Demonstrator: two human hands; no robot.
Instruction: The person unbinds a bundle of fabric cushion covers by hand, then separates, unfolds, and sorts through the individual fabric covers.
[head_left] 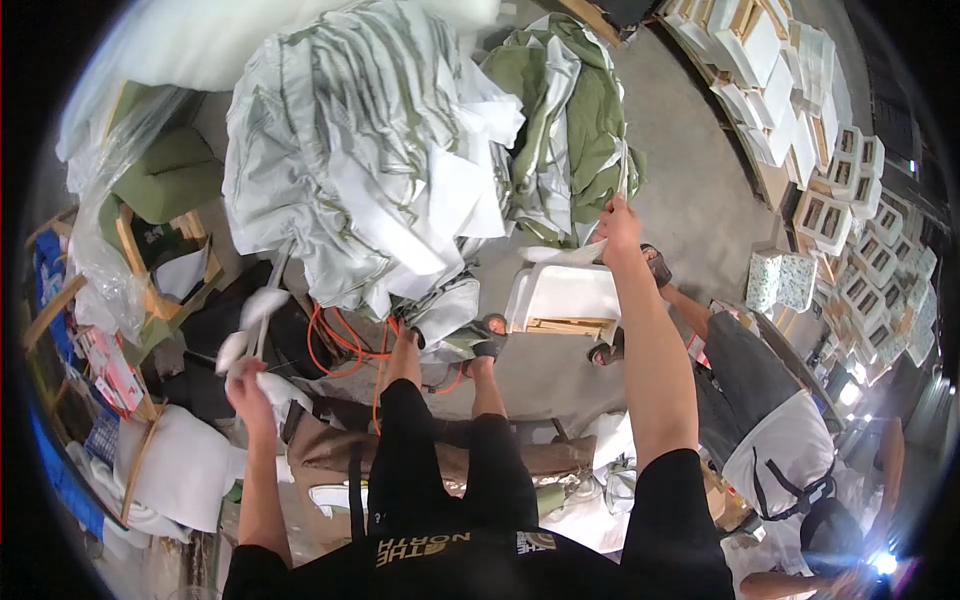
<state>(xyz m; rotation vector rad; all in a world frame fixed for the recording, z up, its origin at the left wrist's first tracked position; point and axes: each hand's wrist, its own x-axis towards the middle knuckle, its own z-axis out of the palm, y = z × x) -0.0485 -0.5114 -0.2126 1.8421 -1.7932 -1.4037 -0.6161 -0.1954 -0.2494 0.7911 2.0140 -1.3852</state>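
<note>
Clear plastic sheeting [105, 235] is draping one green upholstered piece [175, 175]. Two fabric heaps are lying ahead of the person: one silver-grey heap [330, 130] and, to its right, one olive-green heap [597, 130]. The left hand [250, 388] is pinching one blurred white strip [264, 305] between its fingers; the right hand's [620, 228] fingers are clamping one thin pale strip [625, 170] beside the olive-green heap. One white wood-edged piece [575, 290] is standing nearby.

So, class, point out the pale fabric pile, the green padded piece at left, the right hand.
Pale fabric pile [340, 150]: head view, on its folded middle.
Green padded piece [165, 178]: head view, on its padding.
Right hand [620, 227]: head view, on its middle.
</note>
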